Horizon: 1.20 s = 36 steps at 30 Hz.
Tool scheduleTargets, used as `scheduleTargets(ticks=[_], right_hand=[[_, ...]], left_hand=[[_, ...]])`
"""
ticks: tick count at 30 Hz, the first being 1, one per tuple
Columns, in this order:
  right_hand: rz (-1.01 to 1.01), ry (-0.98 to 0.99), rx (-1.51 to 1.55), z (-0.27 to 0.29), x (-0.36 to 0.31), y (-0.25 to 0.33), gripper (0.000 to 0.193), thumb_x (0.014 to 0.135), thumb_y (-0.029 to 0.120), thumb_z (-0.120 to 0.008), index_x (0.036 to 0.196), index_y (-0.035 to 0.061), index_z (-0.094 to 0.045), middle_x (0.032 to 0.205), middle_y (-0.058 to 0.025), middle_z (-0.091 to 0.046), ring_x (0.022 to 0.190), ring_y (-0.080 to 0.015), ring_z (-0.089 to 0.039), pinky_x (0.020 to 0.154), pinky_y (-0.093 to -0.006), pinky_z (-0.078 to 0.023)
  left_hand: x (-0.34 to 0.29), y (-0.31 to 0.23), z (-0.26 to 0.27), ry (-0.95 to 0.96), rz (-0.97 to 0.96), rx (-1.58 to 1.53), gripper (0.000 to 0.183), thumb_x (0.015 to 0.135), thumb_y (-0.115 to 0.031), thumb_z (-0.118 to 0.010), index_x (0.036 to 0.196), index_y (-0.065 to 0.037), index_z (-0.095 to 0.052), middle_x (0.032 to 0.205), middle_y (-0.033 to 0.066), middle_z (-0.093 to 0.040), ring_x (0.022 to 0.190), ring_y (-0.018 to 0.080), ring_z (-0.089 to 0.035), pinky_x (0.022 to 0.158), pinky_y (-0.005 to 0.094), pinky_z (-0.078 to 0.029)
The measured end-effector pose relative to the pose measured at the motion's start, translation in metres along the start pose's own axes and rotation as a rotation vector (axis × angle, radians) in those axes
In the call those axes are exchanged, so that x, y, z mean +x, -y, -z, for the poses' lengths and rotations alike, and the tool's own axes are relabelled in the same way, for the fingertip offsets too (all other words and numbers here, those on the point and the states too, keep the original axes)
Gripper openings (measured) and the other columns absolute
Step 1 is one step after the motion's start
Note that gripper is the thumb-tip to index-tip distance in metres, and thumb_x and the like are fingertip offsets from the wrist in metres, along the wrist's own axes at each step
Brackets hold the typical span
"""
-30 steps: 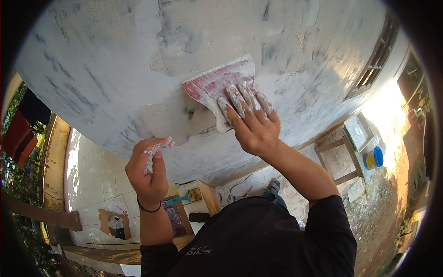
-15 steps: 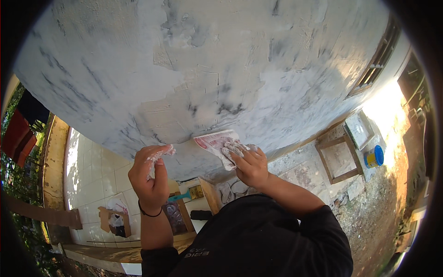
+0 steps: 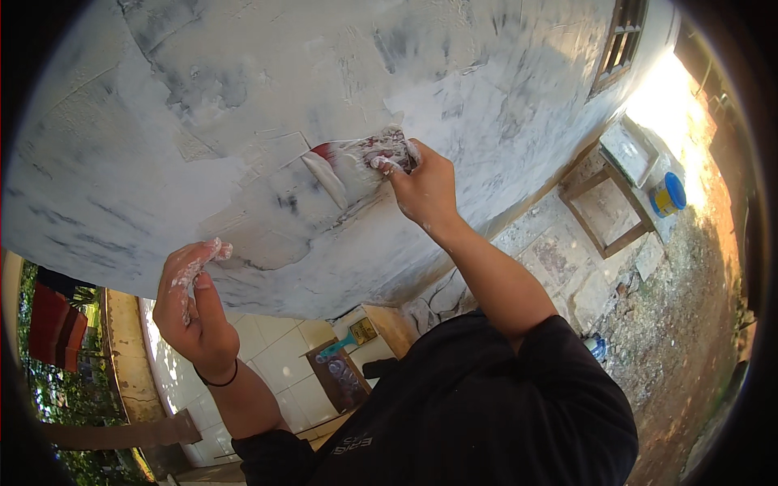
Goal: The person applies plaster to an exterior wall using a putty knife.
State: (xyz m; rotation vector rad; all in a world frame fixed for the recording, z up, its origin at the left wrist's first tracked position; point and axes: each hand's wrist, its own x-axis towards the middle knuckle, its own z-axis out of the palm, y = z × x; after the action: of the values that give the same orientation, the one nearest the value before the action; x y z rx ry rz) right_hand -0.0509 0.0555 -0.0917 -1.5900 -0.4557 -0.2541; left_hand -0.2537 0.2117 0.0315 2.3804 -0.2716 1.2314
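Observation:
My right hand point(image 3: 424, 182) is closed around a flat red putty spreader point(image 3: 328, 152) smeared with white putty. The spreader's edge lies against the wall point(image 3: 275, 89), with a thick fold of white paste along it. Patches of grey and cream-white coating cover the wall. Lower and to the left, my left hand point(image 3: 192, 300) is raised near the wall's lower part. Its fingers are bent, with a gap to the thumb and no tool in them. White putty coats the fingers and palm side.
Below the wall lie a teal-handled scraper point(image 3: 336, 350) and a dark patterned board point(image 3: 339, 379) on pale tiles. At right stand a wooden frame stool point(image 3: 612, 202), a white tray point(image 3: 630, 154) and a blue bucket point(image 3: 668, 195). A barred window point(image 3: 620, 40) is at upper right.
My right hand has moved up the wall with the putty spreader, now pressing it there. My left hand sits farther left in view. The view has turned, with the stool and window shifting.

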Motion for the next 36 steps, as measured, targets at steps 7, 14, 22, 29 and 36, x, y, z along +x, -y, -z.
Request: scheduleTargets(ticks=[7, 14, 22, 29, 36], right_hand=[[-0.133, -0.052, 0.100, 0.053, -0.001, -0.011, 0.019, 0.080, 0.012, -0.072, 0.091, -0.0013, -0.065, 0.074, -0.0089, -0.067, 0.065, -0.0106, -0.056, 0.062, -0.0269, -0.046], [0.409, -0.445, -0.094, 0.029, -0.052, 0.008, 0.026, 0.074, -0.006, -0.064, 0.100, -0.0024, -0.061, 0.088, -0.0160, -0.062, 0.076, -0.0254, -0.063, 0.067, -0.0300, -0.049], [0.348, -0.220, -0.068, -0.094, -0.089, 0.003, 0.054, 0.069, -0.006, -0.058, 0.121, -0.0057, -0.042, 0.119, -0.0305, -0.039, 0.110, -0.0459, -0.040, 0.095, -0.0483, -0.036], [0.366, -0.140, 0.026, -0.161, -0.124, 0.009, 0.057, 0.064, -0.007, -0.060, 0.119, 0.0000, -0.046, 0.129, -0.0300, -0.030, 0.124, -0.0498, -0.029, 0.104, -0.0512, -0.032], [0.305, 0.103, 0.230, -0.160, -0.165, 0.047, 0.053, 0.067, -0.007, -0.060, 0.118, -0.0038, -0.045, 0.128, -0.0301, -0.032, 0.122, -0.0514, -0.032, 0.105, -0.0467, -0.032]], left_hand=[[0.001, 0.010, -0.003, 0.111, -0.037, 0.037, 0.021, 0.081, 0.008, -0.045, 0.095, 0.008, -0.061, 0.093, 0.0194, -0.065, 0.082, 0.0281, -0.063, 0.074, 0.0343, -0.050], [0.002, 0.014, -0.003, 0.096, -0.062, 0.015, 0.023, 0.078, 0.009, -0.045, 0.094, 0.008, -0.062, 0.093, 0.0190, -0.065, 0.082, 0.0291, -0.063, 0.074, 0.0347, -0.050], [-0.027, 0.005, 0.012, 0.046, -0.045, -0.030, 0.023, 0.076, 0.008, -0.045, 0.093, 0.010, -0.060, 0.089, 0.0203, -0.065, 0.080, 0.0308, -0.063, 0.073, 0.0370, -0.050], [-0.051, -0.003, 0.038, -0.011, 0.008, 0.060, 0.021, 0.077, 0.007, -0.045, 0.092, 0.011, -0.059, 0.087, 0.0218, -0.064, 0.077, 0.0326, -0.062, 0.069, 0.0385, -0.051], [-0.049, -0.013, 0.043, -0.068, 0.015, 0.101, 0.020, 0.080, 0.004, -0.045, 0.092, 0.011, -0.060, 0.086, 0.0231, -0.064, 0.077, 0.0323, -0.062, 0.068, 0.0365, -0.051]])
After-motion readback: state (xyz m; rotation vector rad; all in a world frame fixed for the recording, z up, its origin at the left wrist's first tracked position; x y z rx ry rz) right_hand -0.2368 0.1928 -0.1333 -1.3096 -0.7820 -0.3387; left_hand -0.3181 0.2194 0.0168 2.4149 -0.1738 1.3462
